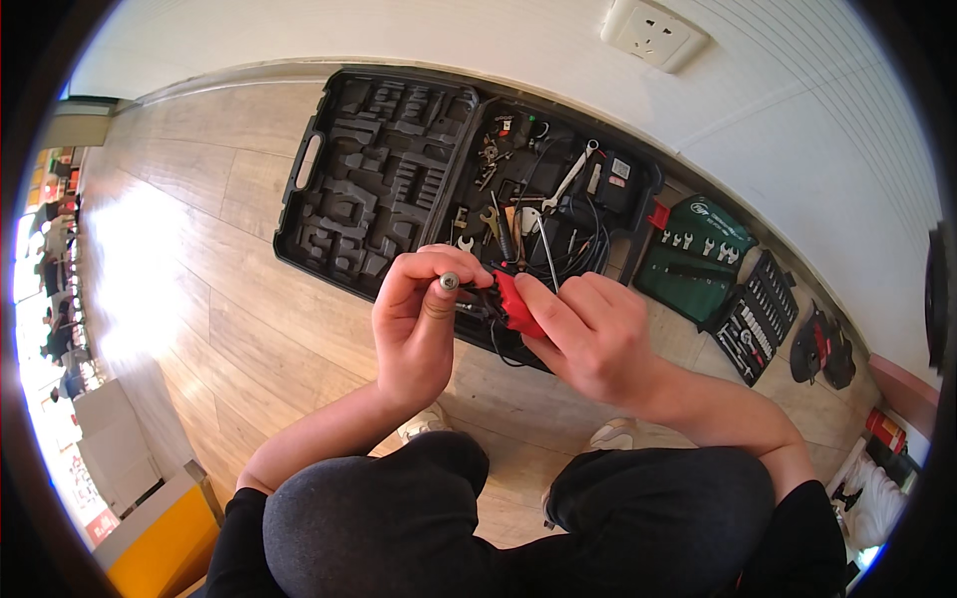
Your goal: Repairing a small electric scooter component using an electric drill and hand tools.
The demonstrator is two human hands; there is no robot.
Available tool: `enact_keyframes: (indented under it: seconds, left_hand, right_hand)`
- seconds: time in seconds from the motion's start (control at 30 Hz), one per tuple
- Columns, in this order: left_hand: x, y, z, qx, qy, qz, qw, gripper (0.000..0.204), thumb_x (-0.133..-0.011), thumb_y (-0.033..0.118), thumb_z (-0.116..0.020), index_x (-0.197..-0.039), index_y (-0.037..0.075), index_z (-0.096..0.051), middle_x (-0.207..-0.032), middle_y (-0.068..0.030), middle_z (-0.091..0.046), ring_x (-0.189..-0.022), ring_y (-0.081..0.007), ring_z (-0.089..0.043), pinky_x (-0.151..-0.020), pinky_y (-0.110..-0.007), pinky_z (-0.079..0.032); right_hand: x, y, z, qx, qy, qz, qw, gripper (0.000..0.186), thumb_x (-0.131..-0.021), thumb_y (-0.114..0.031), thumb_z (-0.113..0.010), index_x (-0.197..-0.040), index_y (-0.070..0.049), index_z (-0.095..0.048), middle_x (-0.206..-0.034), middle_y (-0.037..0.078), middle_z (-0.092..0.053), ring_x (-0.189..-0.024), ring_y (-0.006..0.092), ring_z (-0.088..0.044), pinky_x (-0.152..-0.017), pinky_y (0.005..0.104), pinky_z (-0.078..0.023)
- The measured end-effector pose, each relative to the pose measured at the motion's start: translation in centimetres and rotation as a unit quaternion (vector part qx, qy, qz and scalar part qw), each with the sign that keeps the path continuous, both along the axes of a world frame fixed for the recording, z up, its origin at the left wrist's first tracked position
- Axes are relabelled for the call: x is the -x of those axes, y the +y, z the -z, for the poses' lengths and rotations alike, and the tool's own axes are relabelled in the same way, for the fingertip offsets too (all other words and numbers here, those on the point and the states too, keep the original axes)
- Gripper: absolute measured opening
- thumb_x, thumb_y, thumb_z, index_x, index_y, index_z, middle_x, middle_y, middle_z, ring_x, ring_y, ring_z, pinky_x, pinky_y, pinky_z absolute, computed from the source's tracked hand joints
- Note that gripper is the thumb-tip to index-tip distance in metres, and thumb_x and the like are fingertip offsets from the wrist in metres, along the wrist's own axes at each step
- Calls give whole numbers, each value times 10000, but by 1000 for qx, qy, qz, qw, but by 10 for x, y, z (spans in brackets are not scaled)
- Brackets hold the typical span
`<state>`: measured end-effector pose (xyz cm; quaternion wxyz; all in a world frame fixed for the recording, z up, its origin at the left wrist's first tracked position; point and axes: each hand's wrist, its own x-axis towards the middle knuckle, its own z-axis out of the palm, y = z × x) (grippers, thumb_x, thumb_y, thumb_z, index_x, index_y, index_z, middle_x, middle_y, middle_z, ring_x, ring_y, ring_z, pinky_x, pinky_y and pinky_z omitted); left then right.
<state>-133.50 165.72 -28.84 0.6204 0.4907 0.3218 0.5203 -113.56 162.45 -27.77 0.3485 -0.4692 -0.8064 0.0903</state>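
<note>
Both hands are raised in front of me, close together above the near edge of an open black tool case (371,189). My left hand (417,329) is closed, thumb and fingers pinching a small metal piece with a round, socket-like end (450,281). My right hand (601,337) grips a red plastic piece (518,304) with black parts between the two hands; its exact kind is unclear. Just beyond, the case's right half holds loose tools, among them a combination wrench (570,177), an open-end wrench (490,221) and black cables (595,244). Fingers partly hide what I hold.
Right of the case lie a green wrench pouch (688,274), a black socket set (760,309) and dark red-and-black gloves (822,347). A white wall with a power socket (653,35) rises behind. A yellow-sided box (164,543) stands at lower left.
</note>
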Motion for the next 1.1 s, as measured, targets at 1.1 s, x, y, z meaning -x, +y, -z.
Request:
enact_keyframes:
  seconds: [1.1]
  left_hand:
    - [3, -1, 7, 34, -84, 2, 996, 102, -1071, 80, -513, -1113, 1, -562, -1168, -177, -642, -1098, -211, -617, -993, -345, -495]
  right_hand:
    - [2, 1, -6, 78, 0, 15, 997, 604, -607, -107, -862, -1172, -26, -664, -774, 44, -543, -649, 215, -596, -559, 349, -478]
